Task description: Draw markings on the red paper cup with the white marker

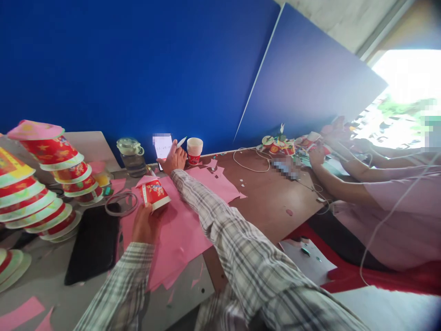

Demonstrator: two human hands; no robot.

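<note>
My left hand is closed around a red paper cup with a printed pattern and a pale rim. The cup is tilted on its side, and pink paper covers its far end. My right hand reaches forward to a phone that leans upright with a lit screen showing digits. A slim white pen-like stick with a green tip pokes out from between the fingers of that hand. Just right of it stand stacked paper cups. Pink paper sheets lie under both forearms.
Tall leaning stacks of red cups rise at the left. Nearby are a black tablet-like slab, a tape roll and a glass jar. A blue partition backs the table. On the right, a co-worker's arms reach over cups and cables.
</note>
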